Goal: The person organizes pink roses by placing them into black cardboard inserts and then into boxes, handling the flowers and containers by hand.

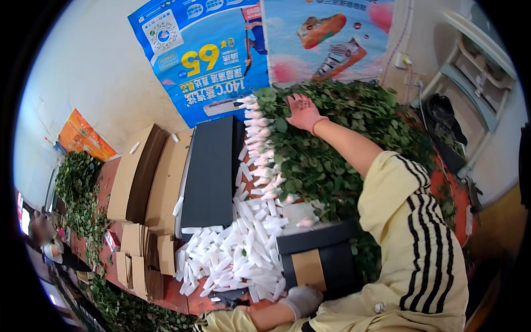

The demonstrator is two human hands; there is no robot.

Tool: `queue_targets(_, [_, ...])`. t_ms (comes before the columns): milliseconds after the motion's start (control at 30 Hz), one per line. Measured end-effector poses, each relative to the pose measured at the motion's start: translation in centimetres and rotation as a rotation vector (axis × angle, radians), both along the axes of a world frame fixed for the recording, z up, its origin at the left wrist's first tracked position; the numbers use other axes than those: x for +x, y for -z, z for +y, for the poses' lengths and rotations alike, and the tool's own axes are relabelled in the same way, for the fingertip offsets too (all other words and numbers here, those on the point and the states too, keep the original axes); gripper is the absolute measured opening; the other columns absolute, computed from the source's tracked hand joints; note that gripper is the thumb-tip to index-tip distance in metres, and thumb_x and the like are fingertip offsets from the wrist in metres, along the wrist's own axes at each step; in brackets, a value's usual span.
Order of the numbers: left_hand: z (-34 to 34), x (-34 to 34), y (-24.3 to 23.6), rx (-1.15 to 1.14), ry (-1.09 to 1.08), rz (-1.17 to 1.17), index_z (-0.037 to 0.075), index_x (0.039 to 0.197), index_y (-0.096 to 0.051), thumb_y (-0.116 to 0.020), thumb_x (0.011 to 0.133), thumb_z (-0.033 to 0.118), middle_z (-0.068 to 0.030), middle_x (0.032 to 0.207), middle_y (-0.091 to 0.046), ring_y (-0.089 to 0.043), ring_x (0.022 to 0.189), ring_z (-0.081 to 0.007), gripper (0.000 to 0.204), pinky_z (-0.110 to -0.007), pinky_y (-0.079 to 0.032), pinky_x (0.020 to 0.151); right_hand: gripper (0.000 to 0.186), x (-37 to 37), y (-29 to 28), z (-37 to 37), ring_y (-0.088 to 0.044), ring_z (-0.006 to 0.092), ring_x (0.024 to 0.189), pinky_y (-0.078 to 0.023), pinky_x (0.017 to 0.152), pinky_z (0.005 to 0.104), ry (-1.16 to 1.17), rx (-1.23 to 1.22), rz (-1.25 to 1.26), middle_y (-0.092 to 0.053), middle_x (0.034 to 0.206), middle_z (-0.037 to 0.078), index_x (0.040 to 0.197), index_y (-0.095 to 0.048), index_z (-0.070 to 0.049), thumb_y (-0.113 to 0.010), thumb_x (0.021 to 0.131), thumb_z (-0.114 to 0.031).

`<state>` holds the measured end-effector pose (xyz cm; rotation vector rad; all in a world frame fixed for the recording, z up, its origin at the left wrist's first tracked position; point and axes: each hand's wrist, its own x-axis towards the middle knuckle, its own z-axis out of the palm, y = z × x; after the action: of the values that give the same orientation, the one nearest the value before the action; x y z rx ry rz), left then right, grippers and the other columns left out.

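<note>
My right hand (303, 112), in a pink glove, reaches to the far side of the table and lies with its fingers spread on a heap of leafy green stems (315, 149). Along the heap's left edge runs a row of flower buds (259, 133) in white sleeves, some showing pale pink. My left hand (303, 300), in a greyish-white glove, rests low at the near edge of a black box (343, 257) with a brown cardboard strip (308, 271). Its fingers are mostly hidden, so any hold is unclear. Loose white sleeves (238, 249) are piled left of the box.
Left of the sleeves stand a long black box (209, 171) and stacked brown cardboard pieces (135, 177). More leafy stems (77, 182) lie farther left, near another person (52, 243). A white folding chair (470, 72) stands at the right, and posters (199, 61) cover the wall.
</note>
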<state>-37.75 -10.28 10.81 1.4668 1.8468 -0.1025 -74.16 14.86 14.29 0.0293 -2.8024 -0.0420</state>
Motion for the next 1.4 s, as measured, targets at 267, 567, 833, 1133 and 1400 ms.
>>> queue_targets(267, [1.2, -1.2, 4.5, -0.198, -0.144, -0.288, 0.017, 0.109, -0.061, -0.037, 0.090, 0.030, -0.0072, 0.111, -0.062, -0.059, 0.105, -0.0239, 0.033, -0.040, -0.050, 0.081, 0.047, -9.7, 3.0, 1.0, -0.044, 0.0333, 0.117, -0.032, 0.099, 0.0441, 0.228, -0.011, -0.261, -0.047, 0.124, 0.021, 0.124, -0.040, 0.001, -0.045, 0.084, -0.022])
queue_targets(567, [0.8, -2.2, 3.8, -0.129, -0.080, -0.291, 0.015, 0.119, -0.053, -0.038, 0.090, 0.029, -0.0104, 0.116, -0.058, -0.055, 0.109, -0.0265, 0.035, -0.040, -0.048, 0.085, 0.021, -8.8, 0.7, 10.2, -0.052, 0.0266, 0.086, -0.039, 0.077, 0.0420, 0.103, 0.396, 0.118, -0.055, 0.091, 0.011, 0.101, -0.055, -0.011, -0.039, 0.088, -0.016])
queue_targets(833, [-0.4, -1.5, 4.1, 0.098, -0.051, -0.176, 0.011, 0.125, -0.048, -0.048, 0.080, 0.021, -0.0165, 0.116, -0.057, -0.055, 0.106, -0.0327, 0.046, -0.038, -0.043, 0.090, 0.042, 3.5, -15.6, 14.7, -0.051, 0.0327, 0.106, -0.039, 0.095, 0.0415, 0.118, -0.095, 0.444, -0.053, 0.115, 0.017, 0.111, -0.056, -0.004, -0.061, 0.073, -0.019])
queue_targets(1133, [-0.8, -3.2, 2.5, -0.066, -0.052, -0.413, 0.007, 0.125, -0.047, -0.049, 0.080, 0.025, -0.0135, 0.090, -0.064, -0.062, 0.055, -0.0240, 0.049, -0.035, -0.050, 0.055, 0.034, 8.8, 0.4, 6.4, -0.054, 0.0245, 0.093, -0.042, 0.078, 0.0363, -0.224, 0.190, 0.222, -0.055, 0.099, 0.011, 0.103, -0.052, -0.012, -0.053, 0.069, -0.017])
queue_targets(1400, [-1.6, -4.0, 2.5, 0.219, 0.043, -0.479, 0.002, 0.127, -0.042, -0.050, 0.082, 0.025, -0.0221, 0.111, -0.054, -0.054, 0.102, -0.0339, 0.051, -0.038, -0.042, 0.087, 0.047, 11.4, 12.0, 3.6, -0.048, 0.0280, 0.102, -0.037, 0.081, 0.0372, -0.337, 0.499, -0.076, -0.051, 0.106, 0.013, 0.128, -0.046, -0.010, -0.043, 0.082, -0.018])
